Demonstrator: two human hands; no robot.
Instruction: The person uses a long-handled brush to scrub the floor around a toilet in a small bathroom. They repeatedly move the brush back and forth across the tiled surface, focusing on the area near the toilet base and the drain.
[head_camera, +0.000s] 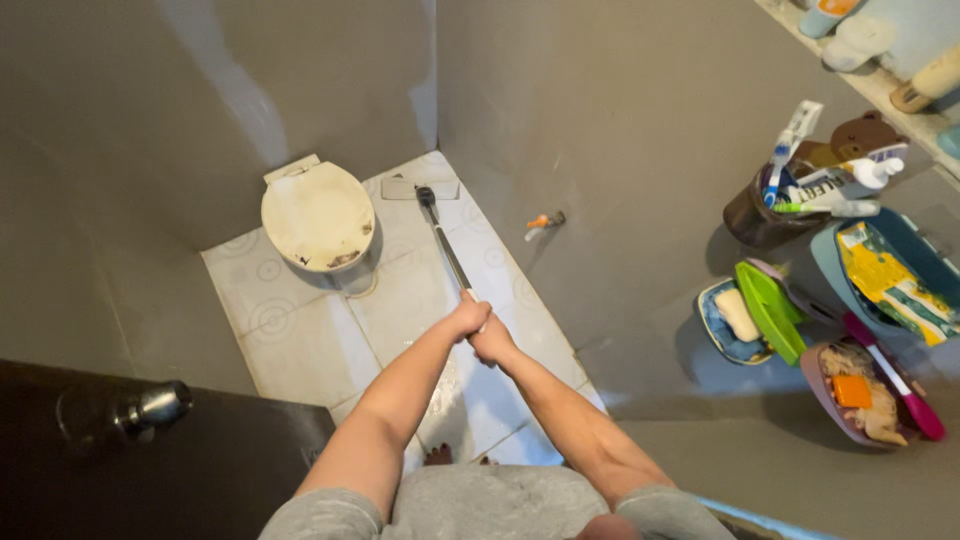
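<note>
Both of my hands grip the near end of a long-handled floor wiper (443, 240). My left hand (467, 316) sits slightly ahead of my right hand (492, 342) on the handle. The pole runs away from me to a flat grey head (420, 188) lying on the white tiled floor (300, 350) at the far wall, just right of a closed cream toilet (318, 215).
Grey walls enclose the narrow stall. A small tap (545, 222) sticks out of the right wall. Wall holders at right carry a soap dish (735, 318), a cup of toothbrushes (790, 190) and sponges (860, 395). A dark door with a metal knob (155, 408) is at lower left.
</note>
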